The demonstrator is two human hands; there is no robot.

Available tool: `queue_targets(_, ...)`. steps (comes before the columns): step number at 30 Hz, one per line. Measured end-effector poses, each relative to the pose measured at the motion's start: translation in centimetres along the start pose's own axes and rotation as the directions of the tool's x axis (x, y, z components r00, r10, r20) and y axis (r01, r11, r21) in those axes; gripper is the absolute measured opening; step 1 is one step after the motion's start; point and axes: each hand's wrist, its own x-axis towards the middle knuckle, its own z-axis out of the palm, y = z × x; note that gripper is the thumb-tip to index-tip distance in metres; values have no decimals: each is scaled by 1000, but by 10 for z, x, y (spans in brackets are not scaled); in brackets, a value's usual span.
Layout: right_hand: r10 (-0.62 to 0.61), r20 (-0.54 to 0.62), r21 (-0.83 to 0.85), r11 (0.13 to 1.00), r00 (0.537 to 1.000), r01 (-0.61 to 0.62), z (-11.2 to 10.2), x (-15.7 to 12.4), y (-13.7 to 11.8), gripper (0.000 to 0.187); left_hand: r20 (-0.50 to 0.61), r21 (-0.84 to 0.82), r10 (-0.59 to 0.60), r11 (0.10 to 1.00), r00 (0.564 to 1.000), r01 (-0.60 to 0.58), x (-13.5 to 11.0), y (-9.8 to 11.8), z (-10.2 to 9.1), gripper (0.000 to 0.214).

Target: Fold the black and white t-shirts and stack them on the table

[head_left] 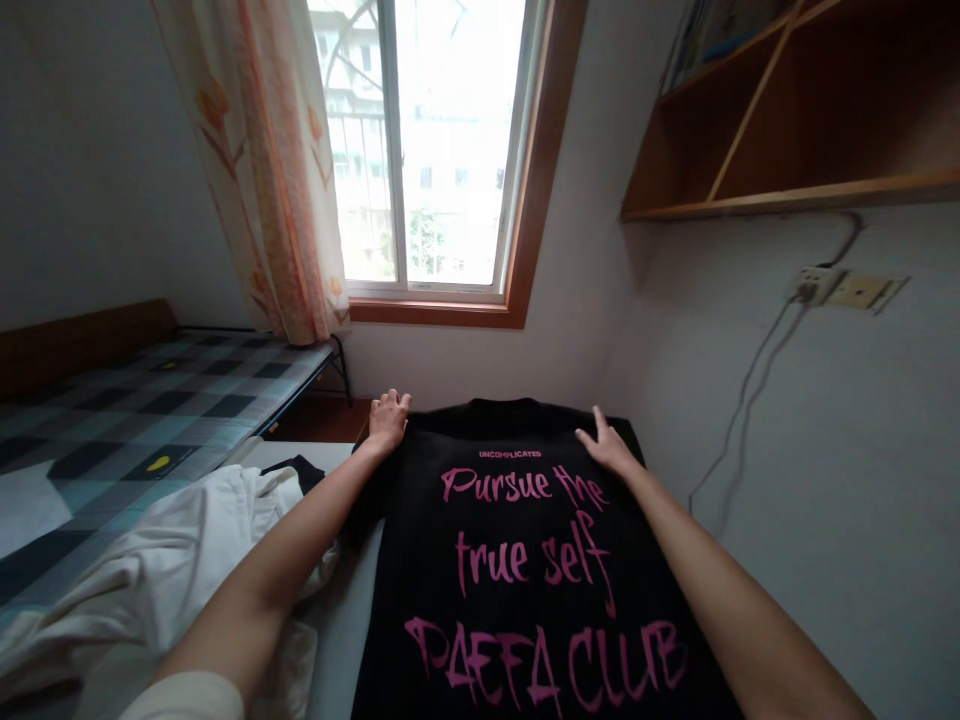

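Observation:
A black T-shirt [525,535] with pink lettering lies spread out in front of me, back side up, its collar toward the window. At its far left shoulder, my left hand [388,418] has its fingers bent and closed on the cloth; the fingertips are partly hidden. My right hand [609,446] rests on the far right shoulder, index finger and thumb stretched apart, palm toward the fabric. The other fingers of that hand are mostly out of sight. Part of the white table top [330,600] shows along the shirt's left side.
A heap of white clothing [202,545] lies left of the shirt, beside a bed with a checked sheet [225,370]. Curtain [277,170] and window [450,150] are ahead. On the right, a wooden shelf [780,195] overhangs a wall socket [817,285] with a hanging cable.

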Motion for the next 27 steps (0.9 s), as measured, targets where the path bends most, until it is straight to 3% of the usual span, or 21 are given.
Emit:
queue_targets(2,4,177,-227,973,984,37,31,-15,-3,70,73,22,89,996,993,-90,-9,12,19,31)
queue_targets(4,-1,213,-354,932,977,78,53,-29,-3,66,172,-32,149,989,974,-145,-21,25,38,30)
queue_targets(7,-41,160,-424,899,986,106,66,-42,-1,63,258,-132,158,983,953,-127,-40,43,61,48)
queue_targets(12,-193,29,-467,865,981,184,59,-53,-3,55,235,-188,135,978,962,-92,-52,49,77,62)
queue_targets(16,-286,9,-514,820,958,250,53,-68,-17,44,265,-198,113,978,958,-60,-49,33,58,52)
queue_targets(20,-259,12,-402,883,966,242,53,-88,-38,43,251,-55,13,998,968,1,-54,4,19,46)
queue_targets(25,-261,21,-218,941,965,259,64,-117,-54,45,484,-42,-45,996,874,74,-65,-34,-14,53)
queue_targets(27,-264,22,-197,944,964,263,69,-124,-55,43,516,-75,-39,993,856,90,-60,-51,-22,48)
